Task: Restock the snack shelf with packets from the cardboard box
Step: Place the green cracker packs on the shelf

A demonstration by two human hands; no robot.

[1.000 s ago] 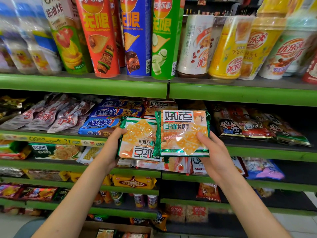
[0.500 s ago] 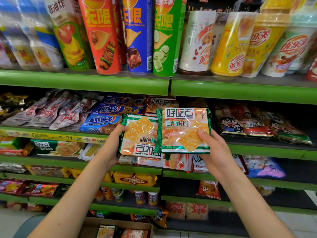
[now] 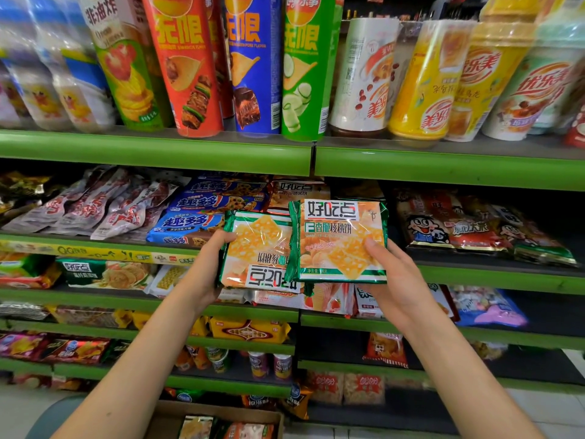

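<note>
- Head view: you are facing a green snack shelf (image 3: 152,153) with both arms reaching forward, a cracker packet in each hand.
- Your left hand (image 3: 207,274) is gripping the left packet (image 3: 256,251) by its left edge, thumb curled over the front and fingers hidden behind; this packet is turned upside down, its printed name reading at the bottom.
- Your right hand (image 3: 395,280) is gripping the right packet (image 3: 338,242) at its lower right corner, thumb pressing on the front, fingers tucked under; this one is upright.
- The right packet is overlapping the right edge of the left one, and both are hovering at the middle of the frame, in front of the second shelf level.
- Directly behind them, toward 12 o'clock, more packets of the same brand (image 3: 297,190) are lying on that level; blue cookie packets (image 3: 202,213) are sitting at 10 o'clock.
- Tall chip tubes (image 3: 190,64) and drink cups (image 3: 424,80) are standing on the top level, from 11 to 2 o'clock.
- The cardboard box (image 3: 218,413) is sitting on the floor at 6 o'clock, between your forearms, with packets showing inside.
</note>
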